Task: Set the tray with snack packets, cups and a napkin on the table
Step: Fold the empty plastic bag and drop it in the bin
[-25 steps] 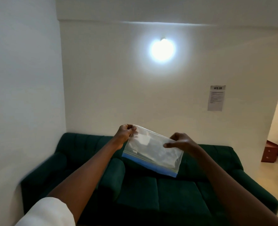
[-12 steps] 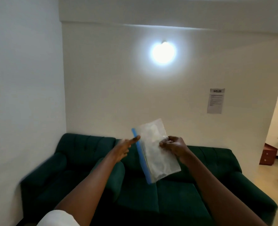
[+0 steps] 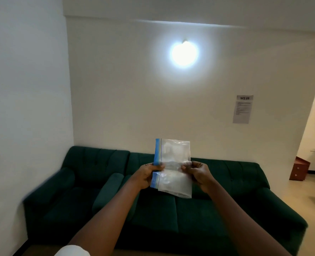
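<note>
The head camera is looking forward and slightly down from close behind both raised forearms, facing the green sofa (image 3: 171, 209) at twelve o'clock.

clear blue-edged bag (image 3: 173, 169), dark green sofa (image 3: 190, 215)

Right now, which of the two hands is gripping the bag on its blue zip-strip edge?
The left hand. It pinches the clear plastic bag along the blue strip on its left edge, while the right hand holds the plain clear edge opposite.
</note>
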The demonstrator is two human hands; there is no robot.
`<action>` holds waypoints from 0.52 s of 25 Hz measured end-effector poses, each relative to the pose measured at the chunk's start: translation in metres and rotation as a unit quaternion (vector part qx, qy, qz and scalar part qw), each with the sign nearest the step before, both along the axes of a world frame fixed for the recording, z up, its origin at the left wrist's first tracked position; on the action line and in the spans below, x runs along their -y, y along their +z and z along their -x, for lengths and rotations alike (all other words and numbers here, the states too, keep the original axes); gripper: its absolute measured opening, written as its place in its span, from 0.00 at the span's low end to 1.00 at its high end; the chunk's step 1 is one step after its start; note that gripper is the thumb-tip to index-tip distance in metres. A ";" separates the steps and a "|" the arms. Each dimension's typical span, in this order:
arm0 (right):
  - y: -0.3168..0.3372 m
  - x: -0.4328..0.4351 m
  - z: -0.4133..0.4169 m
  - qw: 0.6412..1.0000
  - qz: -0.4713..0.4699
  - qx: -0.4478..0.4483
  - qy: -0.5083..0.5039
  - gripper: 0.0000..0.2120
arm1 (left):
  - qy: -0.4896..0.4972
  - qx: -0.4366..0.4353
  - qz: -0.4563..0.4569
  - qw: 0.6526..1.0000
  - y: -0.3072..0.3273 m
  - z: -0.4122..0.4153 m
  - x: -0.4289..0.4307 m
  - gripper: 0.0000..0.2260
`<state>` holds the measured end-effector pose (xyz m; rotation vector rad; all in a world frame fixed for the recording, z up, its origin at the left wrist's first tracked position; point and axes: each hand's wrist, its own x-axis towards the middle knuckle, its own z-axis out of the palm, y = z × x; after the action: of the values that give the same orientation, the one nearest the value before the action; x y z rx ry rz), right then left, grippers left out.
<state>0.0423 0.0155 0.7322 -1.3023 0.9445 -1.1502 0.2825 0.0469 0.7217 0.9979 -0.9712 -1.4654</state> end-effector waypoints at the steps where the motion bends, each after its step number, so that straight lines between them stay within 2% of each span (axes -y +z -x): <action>1: -0.002 -0.001 0.001 1.000 0.002 -0.003 0.005 0.17 | 0.012 0.017 0.009 1.000 0.001 0.002 0.000 0.09; 4: -0.007 -0.002 0.003 0.999 -0.017 -0.013 0.036 0.19 | 0.029 0.065 0.035 0.997 0.006 0.009 -0.006 0.08; 7: -0.009 -0.003 0.003 0.997 -0.035 0.007 0.062 0.22 | -0.024 0.046 0.022 0.998 0.005 0.011 -0.002 0.16; 13: -0.003 -0.001 0.002 0.989 -0.067 0.116 0.062 0.15 | -0.067 -0.042 0.008 0.997 0.002 -0.002 0.005 0.17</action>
<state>0.0403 0.0169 0.7292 -1.0770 0.7460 -1.0958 0.2848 0.0417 0.7240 0.8667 -1.0023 -1.5960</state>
